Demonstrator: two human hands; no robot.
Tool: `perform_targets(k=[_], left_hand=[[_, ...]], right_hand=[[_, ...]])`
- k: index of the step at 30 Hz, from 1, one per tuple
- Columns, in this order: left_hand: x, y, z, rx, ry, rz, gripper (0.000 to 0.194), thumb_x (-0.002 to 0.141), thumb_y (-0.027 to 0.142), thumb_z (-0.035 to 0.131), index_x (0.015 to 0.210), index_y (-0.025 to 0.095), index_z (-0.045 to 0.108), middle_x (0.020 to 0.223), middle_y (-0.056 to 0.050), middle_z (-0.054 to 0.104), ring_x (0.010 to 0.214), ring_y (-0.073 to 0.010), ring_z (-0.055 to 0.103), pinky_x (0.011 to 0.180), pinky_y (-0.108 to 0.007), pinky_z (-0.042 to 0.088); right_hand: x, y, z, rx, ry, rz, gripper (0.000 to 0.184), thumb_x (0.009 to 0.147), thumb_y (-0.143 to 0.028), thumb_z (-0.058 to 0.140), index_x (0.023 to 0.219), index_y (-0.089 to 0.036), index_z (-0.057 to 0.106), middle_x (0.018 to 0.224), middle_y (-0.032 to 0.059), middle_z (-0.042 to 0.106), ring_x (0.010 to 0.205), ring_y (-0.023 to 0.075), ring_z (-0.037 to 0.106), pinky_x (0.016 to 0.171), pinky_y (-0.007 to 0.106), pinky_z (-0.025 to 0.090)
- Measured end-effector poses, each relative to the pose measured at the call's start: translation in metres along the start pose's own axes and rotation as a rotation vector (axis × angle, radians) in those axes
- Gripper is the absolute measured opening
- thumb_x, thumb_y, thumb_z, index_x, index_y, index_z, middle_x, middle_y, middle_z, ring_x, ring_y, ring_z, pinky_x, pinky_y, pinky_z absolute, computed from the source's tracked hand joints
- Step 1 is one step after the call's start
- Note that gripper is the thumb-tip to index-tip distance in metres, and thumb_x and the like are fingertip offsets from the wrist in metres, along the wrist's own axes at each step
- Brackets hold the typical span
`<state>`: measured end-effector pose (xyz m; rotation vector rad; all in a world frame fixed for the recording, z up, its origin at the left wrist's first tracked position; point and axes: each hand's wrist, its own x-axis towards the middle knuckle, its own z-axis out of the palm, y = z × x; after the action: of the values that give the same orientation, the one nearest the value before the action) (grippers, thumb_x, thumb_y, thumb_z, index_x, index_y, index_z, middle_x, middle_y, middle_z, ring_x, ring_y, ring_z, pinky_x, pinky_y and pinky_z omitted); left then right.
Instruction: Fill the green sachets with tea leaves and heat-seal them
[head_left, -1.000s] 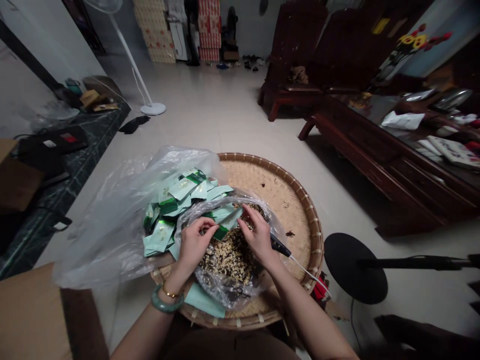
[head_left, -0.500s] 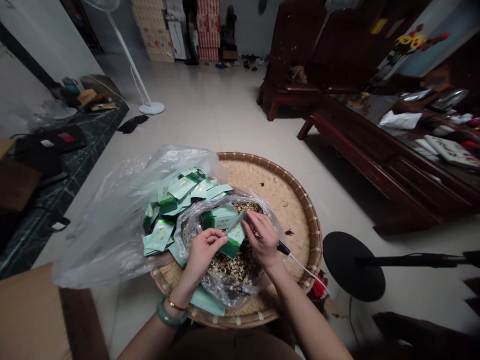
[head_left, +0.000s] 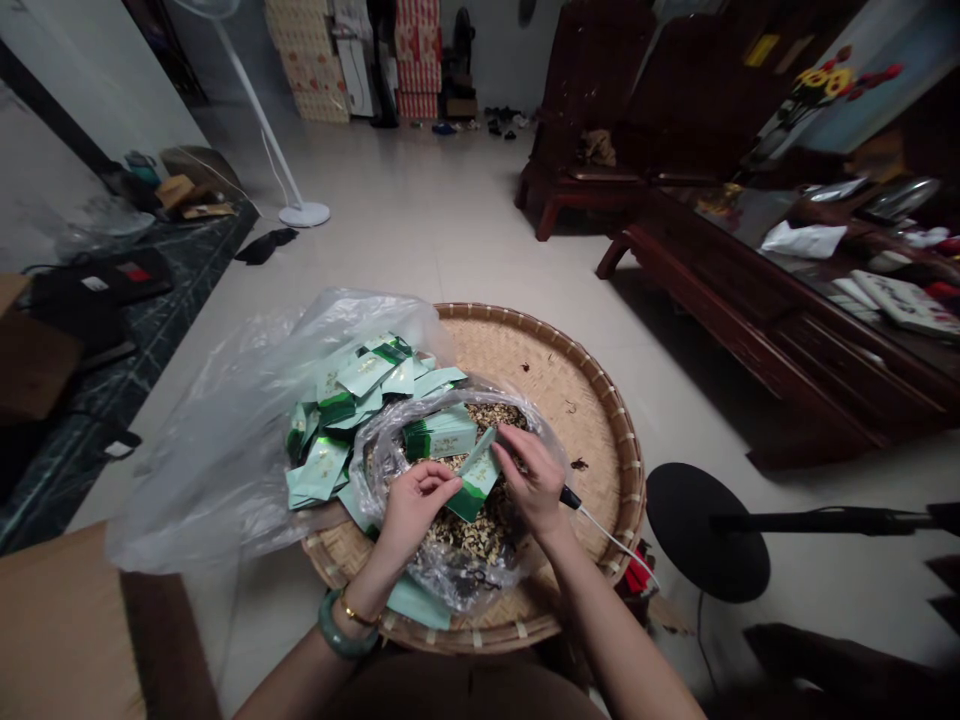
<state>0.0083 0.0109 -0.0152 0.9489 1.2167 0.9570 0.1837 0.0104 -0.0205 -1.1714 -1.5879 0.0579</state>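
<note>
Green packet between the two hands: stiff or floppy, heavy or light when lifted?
Likely light: the green packet looks thin and flat; left hand and right hand hold it by fingertips. Probably fairly floppy: its upper end looks folded or parted.

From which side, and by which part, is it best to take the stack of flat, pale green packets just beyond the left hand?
Probably from above, pinching the near and far long edges of the stack of flat, pale green packets. It lies fanned, so squeezing both edges should keep them together; the left hand sits close on the near side.
</note>
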Motion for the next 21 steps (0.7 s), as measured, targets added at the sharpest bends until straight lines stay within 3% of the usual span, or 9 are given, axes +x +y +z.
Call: perform_targets(k=[3, 8, 21], left_hand=[[-0.0006, 0.0003, 0.0006, 0.036, 0.006, 0.025, 0.020, 0.059, 0.030, 0.075, 0.065, 0.014, 0.064, 0.059, 0.001, 0.063, 0.055, -0.0103, 0.056, 0.055, -0.020, 0.042], [-0.0019, 0.0009, 0.0011, 0.045, -0.007, 0.016, 0.021, 0.060, 0.031, 0.074, 0.066, 0.015, 0.063, 0.059, 0.002, 0.063, 0.055, -0.0106, 0.057, 0.055, -0.020, 0.043], [-0.0037, -0.0021, -0.0003, 0.032, -0.040, 0.003, 0.019, 0.061, 0.028, 0.075, 0.066, 0.014, 0.063, 0.058, 0.002, 0.062, 0.053, -0.0102, 0.057, 0.054, -0.019, 0.043]], right_hand=[[0.0001, -0.0021, -0.0001, 0.007, -0.028, 0.090, 0.030, 0.087, -0.021, 0.061, 0.116, -0.021, 0.065, 0.097, 0.0096, 0.071, 0.088, 0.0204, 0.067, 0.077, 0.035, 0.056], [0.0005, -0.0069, -0.0010, 0.025, -0.037, 0.083, 0.029, 0.086, -0.017, 0.061, 0.114, -0.021, 0.065, 0.096, 0.0097, 0.069, 0.089, 0.0206, 0.063, 0.078, 0.037, 0.054], [0.0023, -0.0085, -0.0047, 0.034, 0.014, 0.119, 0.005, 0.081, -0.019, 0.067, 0.086, -0.020, 0.067, 0.087, 0.0064, 0.065, 0.083, 0.0203, 0.060, 0.073, 0.035, 0.050]])
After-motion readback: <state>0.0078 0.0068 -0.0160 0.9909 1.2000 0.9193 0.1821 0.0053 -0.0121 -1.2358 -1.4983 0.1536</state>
